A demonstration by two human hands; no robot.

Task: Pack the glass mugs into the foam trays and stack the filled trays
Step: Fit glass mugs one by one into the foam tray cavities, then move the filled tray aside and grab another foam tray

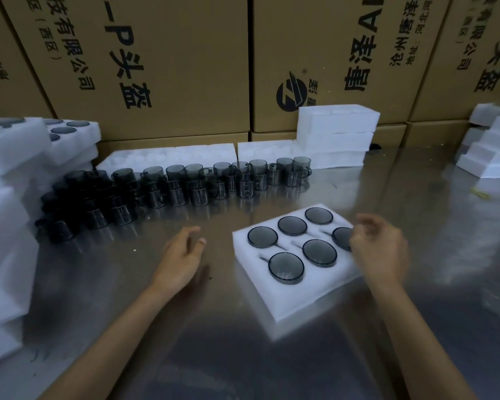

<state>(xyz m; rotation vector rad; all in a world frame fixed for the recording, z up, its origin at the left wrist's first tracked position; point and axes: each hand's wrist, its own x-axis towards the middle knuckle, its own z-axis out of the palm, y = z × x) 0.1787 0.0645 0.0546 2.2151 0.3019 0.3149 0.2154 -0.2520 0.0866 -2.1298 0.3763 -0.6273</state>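
Packing of one foam tray [289, 298] is looking finished: all six of its round pockets are holding a smoky glass mug, rims up, and I am seeing no free pocket. This tray is lying slanted on the steel table [214, 342], and I am taking it as the landmark.

Just over its right edge the right hand [380, 249] is hovering with loosely curled fingers and is gripping nothing; I cannot tell if it is touching the foam. To the left of the tray, apart from it, the left hand [182, 255] is hanging relaxed and half open, also with nothing in it.

In my judgement the next move is asking both hands to take the tray by its two sides, keep it level, and carry it to the filled trays [67, 134] far to its left. Beyond the tray, loose mugs [185, 183] are waiting in rows, and empty trays [337, 134] are standing behind them.
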